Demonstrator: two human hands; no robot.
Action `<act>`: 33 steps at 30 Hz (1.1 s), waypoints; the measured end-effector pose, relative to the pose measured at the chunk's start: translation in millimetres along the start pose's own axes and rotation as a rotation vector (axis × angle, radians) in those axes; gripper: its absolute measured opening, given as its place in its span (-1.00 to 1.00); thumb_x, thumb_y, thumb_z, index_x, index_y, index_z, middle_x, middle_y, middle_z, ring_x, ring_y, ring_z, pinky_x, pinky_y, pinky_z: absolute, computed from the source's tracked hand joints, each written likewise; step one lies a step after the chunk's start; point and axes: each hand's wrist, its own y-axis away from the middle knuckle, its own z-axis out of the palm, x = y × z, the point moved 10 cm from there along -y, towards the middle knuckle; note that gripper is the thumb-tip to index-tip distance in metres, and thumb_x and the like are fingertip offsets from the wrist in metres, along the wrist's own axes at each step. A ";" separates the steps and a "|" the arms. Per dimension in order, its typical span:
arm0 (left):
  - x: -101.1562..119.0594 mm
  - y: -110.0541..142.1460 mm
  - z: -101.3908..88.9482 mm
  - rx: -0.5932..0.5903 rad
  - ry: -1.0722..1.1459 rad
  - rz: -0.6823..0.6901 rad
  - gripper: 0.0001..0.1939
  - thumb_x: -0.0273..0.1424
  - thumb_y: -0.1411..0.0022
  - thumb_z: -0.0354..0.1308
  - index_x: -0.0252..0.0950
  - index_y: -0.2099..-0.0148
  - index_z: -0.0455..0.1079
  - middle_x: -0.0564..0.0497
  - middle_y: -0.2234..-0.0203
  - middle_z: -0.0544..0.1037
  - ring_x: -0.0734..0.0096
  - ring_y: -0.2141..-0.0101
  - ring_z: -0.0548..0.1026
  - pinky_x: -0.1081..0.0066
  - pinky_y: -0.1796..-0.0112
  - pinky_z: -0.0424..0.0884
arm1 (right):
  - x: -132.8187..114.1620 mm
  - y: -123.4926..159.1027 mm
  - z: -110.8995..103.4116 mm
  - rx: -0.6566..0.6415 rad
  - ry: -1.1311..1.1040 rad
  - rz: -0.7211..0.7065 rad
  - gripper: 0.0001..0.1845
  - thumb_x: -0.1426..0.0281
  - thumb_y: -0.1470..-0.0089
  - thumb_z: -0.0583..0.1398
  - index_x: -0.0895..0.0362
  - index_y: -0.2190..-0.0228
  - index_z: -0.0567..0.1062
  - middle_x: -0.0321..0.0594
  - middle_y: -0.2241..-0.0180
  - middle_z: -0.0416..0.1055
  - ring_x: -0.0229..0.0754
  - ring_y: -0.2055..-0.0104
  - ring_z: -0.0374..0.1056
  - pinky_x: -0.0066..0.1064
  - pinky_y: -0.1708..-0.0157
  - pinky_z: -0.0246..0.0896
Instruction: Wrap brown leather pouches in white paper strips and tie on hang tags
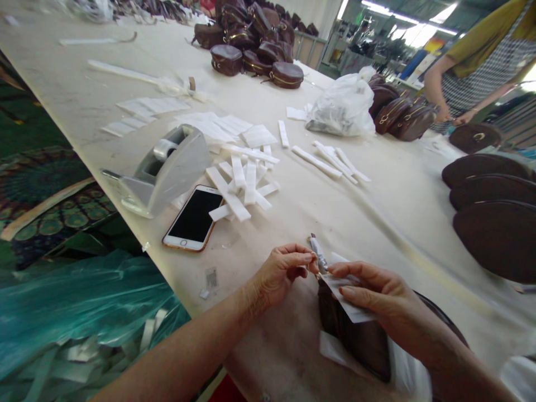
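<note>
My right hand (379, 287) pinches a thin white sheet (349, 301) between thumb and fingers, above a dark brown bag (364, 343) lying at the table's front edge. My left hand (288, 268) is closed in a pinch close to the sheet's upper corner; whatever sits between its fingertips is too small to make out. Just beyond the fingertips, a narrow piece wrapped in whitish film (318, 254) sticks up with a brown tip. More white wrapping (335, 352) lies under and beside the bag, which my right hand and forearm partly cover.
Left of my hands are a phone (195, 219), a tape dispenser (167, 167) and a heap of white foam strips (243, 184). Brown bags (255, 42) are piled at the back, more (494, 218) at right. A co-worker (481, 72) stands beyond, handling a bag.
</note>
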 end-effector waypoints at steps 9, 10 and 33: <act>8.9 1.1 11.2 -0.115 0.133 0.061 -0.71 -0.44 0.22 0.26 -0.41 0.33 0.52 -0.10 0.45 0.56 0.46 0.56 0.44 0.44 0.40 0.33 | -10.4 -1.7 5.3 -0.030 -0.318 -0.233 -0.61 0.06 0.07 0.25 0.05 0.26 0.56 -0.10 0.12 0.50 -0.03 0.03 0.38 -0.14 -0.03 0.23; 10.1 1.3 9.6 -0.092 0.125 0.071 -0.71 -0.47 0.23 0.26 -0.40 0.33 0.52 -0.10 0.40 0.56 0.49 0.58 0.43 0.45 0.42 0.33 | -9.2 -2.1 2.9 0.005 -0.325 -0.230 -0.62 0.11 0.13 0.31 0.04 0.27 0.56 -0.11 0.14 0.51 -0.04 0.05 0.40 -0.16 -0.02 0.25; 46.5 30.0 22.9 -0.092 -0.636 0.690 -0.71 -0.48 -0.01 0.30 -0.17 0.16 0.52 0.01 0.39 0.50 0.51 0.46 0.41 0.56 0.45 0.31 | -39.8 -8.7 30.5 0.096 0.172 -0.239 -0.72 0.19 0.24 0.32 0.17 0.57 0.52 -0.37 0.69 0.32 -0.38 0.62 0.18 -0.53 0.63 0.09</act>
